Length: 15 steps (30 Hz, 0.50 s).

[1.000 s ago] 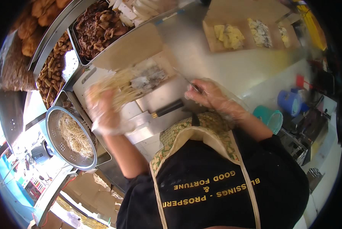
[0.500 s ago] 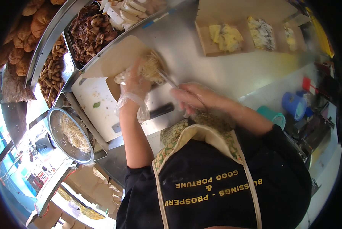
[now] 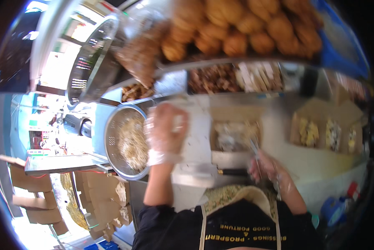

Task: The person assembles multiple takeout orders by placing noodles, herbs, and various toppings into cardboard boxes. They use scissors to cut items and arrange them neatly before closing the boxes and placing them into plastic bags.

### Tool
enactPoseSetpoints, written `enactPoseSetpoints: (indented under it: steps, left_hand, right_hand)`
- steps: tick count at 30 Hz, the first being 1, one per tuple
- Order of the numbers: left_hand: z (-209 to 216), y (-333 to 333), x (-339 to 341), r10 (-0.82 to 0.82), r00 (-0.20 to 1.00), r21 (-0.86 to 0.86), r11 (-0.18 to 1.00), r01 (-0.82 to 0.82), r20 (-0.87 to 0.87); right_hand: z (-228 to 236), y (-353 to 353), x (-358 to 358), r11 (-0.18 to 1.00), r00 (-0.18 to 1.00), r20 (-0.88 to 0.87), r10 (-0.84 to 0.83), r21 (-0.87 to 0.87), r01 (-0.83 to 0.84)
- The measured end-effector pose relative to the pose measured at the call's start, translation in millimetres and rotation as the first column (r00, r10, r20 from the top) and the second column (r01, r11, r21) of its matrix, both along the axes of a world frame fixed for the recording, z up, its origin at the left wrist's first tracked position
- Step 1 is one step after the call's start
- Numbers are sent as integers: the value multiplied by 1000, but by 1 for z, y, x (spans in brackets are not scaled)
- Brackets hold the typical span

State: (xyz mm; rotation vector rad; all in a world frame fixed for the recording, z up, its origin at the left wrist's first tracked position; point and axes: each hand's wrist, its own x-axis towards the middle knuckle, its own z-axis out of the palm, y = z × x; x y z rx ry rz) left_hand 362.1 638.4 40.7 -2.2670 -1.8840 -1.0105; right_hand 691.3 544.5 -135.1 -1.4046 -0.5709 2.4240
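My left hand (image 3: 166,129), in a clear plastic glove, is over the near left of the worktop, beside a metal colander (image 3: 110,148) of pale, thin sprout-like strands (image 3: 132,143). Its fingers look curled, but motion blurs them, and whether they hold anything is unclear. My right hand (image 3: 267,167), also gloved, grips slim metal tongs (image 3: 255,153). The tips reach the near right corner of an open brown cardboard box (image 3: 237,113). Pale strands and something whitish, blurred, lie in that box. A black-handled knife (image 3: 233,171) lies just in front of it.
Trays of dark brown pieces (image 3: 214,79) and pale slices (image 3: 260,77) line the back. Round fried golden items (image 3: 237,41) are piled beyond them. At right stands another open cardboard box (image 3: 296,130) with yellow and whitish fillings. Flattened cardboard (image 3: 99,196) is at lower left.
The view has swung left. My left hand has come away from the cardboard box and over beside the colander. My right hand still holds the tongs near the box.
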Motion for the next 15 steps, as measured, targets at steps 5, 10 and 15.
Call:
enactPoseSetpoints:
  steps: [5, 10, 15]
  left_hand:
    - [122, 40, -169, 351, 928, 436, 859, -267, -124]
    - [188, 151, -345, 163, 977, -184, 965, -187, -138]
    - [175, 243, -418, -18, 826, -506, 798, -327, -563]
  right_hand:
    - [11, -12, -13, 993, 998, -58, 8, 118, -1]
    - [38, -19, -41, 972, 1000, -8, 18, 234, -16]
    - [53, -2, -88, 977, 999, 17, 29, 210, -32]
